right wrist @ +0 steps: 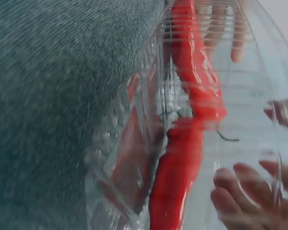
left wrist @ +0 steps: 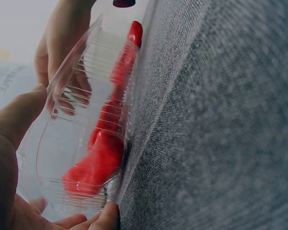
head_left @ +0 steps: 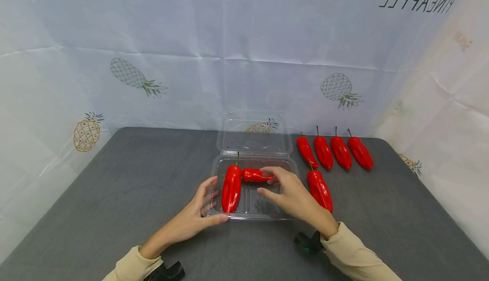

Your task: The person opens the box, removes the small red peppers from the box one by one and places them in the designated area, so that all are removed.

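Observation:
A clear plastic clamshell container [head_left: 267,216] stands with its lid raised behind it. Inside, a long red chili pepper [head_left: 231,189] lies lengthwise at the left, and a second red pepper [head_left: 252,175] lies crosswise beside it. My left hand [head_left: 192,217] holds the front left corner, thumb on the front rim and fingers along the left side. In the left wrist view its thumb [left wrist: 24,112] presses the rim. Above the crosswise pepper is my right hand [head_left: 292,192], its thumb and fingers spread apart; in the right wrist view its fingers [right wrist: 245,196] grip nothing.
Right of the container, one red pepper [head_left: 320,189] lies on the dark grey table [head_left: 133,179]. Behind it, several more peppers [head_left: 341,153] form a row with stems pointing away. A white pineapple-print cloth [head_left: 267,30] hangs behind the table.

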A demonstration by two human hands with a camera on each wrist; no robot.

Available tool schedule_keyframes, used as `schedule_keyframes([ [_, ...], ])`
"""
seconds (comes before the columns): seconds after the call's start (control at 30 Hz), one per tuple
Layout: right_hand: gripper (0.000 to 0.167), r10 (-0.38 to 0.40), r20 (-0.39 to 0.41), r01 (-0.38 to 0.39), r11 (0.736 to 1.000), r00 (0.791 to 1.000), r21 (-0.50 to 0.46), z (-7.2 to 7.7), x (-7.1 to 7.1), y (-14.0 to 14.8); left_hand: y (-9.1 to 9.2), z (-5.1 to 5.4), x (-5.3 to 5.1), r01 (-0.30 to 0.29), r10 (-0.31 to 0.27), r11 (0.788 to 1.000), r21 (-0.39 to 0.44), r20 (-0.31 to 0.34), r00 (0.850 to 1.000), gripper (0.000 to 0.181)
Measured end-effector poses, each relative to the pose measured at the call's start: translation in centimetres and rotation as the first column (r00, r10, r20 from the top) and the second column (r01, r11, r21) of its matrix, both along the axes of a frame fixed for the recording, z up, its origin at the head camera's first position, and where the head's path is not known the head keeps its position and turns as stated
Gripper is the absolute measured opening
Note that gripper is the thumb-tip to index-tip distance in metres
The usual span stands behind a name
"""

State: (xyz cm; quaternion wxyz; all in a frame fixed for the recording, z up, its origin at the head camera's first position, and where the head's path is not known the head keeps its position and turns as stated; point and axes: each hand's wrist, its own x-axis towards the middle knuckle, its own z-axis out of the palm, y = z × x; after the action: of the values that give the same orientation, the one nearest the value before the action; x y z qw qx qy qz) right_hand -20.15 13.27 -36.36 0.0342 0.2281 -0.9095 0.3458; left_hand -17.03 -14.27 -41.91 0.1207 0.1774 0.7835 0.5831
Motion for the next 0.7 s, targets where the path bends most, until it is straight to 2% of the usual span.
schedule_keyframes([
  [0.7,0.051,-0.038,0.031,0.038,0.999,0.999,-0.008,-0.7,-0.6,-2.8,0.0,0.1,0.0,0.006,-0.006,1.0,-0.002,0.001,1.0,0.098],
])
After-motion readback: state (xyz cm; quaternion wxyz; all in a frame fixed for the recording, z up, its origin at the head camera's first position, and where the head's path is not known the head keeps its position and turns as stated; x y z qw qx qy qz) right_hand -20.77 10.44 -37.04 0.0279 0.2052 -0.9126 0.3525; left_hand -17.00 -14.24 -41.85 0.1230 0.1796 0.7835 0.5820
